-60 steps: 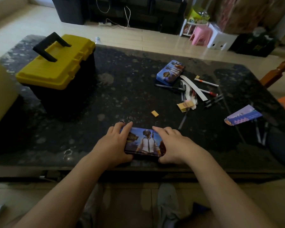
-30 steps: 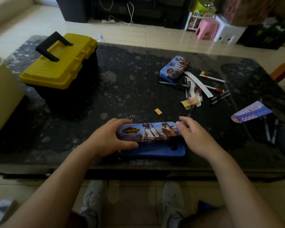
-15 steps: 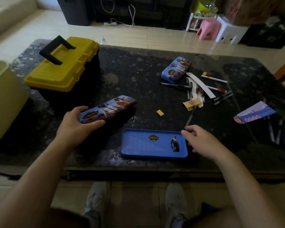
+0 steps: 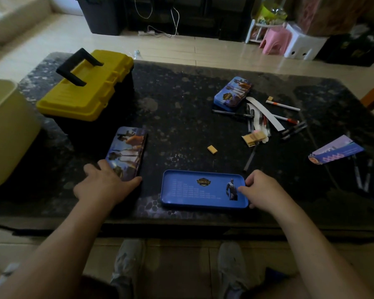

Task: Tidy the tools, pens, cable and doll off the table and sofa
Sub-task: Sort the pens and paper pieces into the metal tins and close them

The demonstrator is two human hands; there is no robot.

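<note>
Left hand [image 4: 106, 186] grasps tin lid [image 4: 127, 148] — right hand [image 4: 266, 190] seemingly pinches blue tray [image 4: 194, 192] edge.

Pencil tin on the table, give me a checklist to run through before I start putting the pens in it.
1. Tray open and empty: ok.
2. Tray steadied: ok, the right hand pinches its right end.
3. Lid out of the way: ok, it lies flat on the table left of the tray, with the left hand gripping its near end.
4. A hand free to pick up pens: not ok, both hold tin parts.
5. Pens gathered: not ok, they lie scattered by the second tin.
</note>
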